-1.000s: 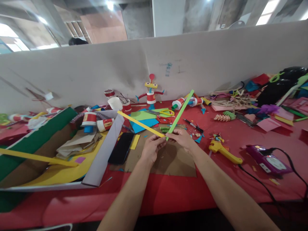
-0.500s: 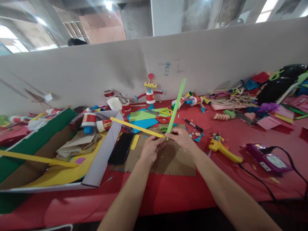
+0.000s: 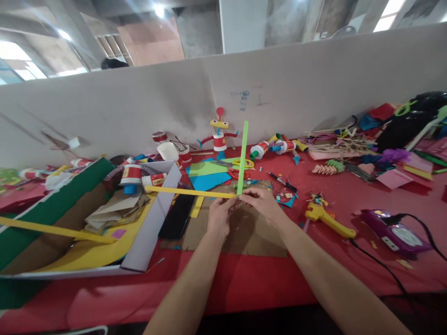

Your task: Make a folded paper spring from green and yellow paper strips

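Note:
A yellow paper strip (image 3: 188,191) runs leftward from the fingers of my left hand (image 3: 220,217), which pinch its right end. My right hand (image 3: 262,203) is closed at the lower end of a green paper strip (image 3: 243,156) that points away from me. The two strips meet at a corner between my fingertips; the joint itself is mostly covered. Both hands are over a brown cardboard sheet (image 3: 258,235). Just beyond the fingers lies a small dark green folded paper spring (image 3: 237,186), partly hidden.
A phone (image 3: 177,216) and an open box (image 3: 139,242) are on the left. To the right lie a yellow glue gun (image 3: 328,222) and a purple power socket (image 3: 394,232) with cords. Scissors (image 3: 240,163) and a paper-cup figure (image 3: 219,139) stand behind.
The green strip has swung left to stand nearly straight away from me. The yellow strip's far end has dropped toward the box and lies flatter. Both hands stay pinched together.

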`<move>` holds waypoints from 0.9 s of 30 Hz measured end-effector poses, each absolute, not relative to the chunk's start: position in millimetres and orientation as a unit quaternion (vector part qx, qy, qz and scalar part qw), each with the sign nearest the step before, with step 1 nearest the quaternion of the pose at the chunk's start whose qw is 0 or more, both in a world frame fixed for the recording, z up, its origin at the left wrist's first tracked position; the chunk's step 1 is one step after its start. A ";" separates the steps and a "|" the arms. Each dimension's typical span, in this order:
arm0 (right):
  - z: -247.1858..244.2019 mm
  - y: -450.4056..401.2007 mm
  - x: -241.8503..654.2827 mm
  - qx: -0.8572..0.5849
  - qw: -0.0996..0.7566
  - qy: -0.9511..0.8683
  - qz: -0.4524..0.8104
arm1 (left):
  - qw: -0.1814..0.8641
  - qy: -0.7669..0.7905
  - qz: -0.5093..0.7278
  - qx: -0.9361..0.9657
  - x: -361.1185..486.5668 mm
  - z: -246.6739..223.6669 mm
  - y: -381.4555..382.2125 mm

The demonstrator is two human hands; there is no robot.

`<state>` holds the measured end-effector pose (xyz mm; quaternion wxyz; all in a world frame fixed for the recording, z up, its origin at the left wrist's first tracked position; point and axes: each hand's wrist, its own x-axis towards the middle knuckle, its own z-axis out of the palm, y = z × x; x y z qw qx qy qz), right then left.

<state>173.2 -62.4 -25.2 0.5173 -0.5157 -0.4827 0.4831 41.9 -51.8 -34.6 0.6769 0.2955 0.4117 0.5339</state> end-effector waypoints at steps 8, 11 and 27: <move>-32.4 -60.3 172.3 -0.509 0.533 -0.458 0.497 | 0.667 0.395 0.540 0.328 45.0 -34.8 -53.0; -27.6 -61.0 174.2 -0.504 0.538 -0.449 0.504 | 0.687 0.371 0.535 0.323 44.5 -34.3 -52.3; -27.6 -61.6 175.2 -0.499 0.539 -0.460 0.498 | 0.735 0.354 0.507 0.278 40.5 -37.8 -49.3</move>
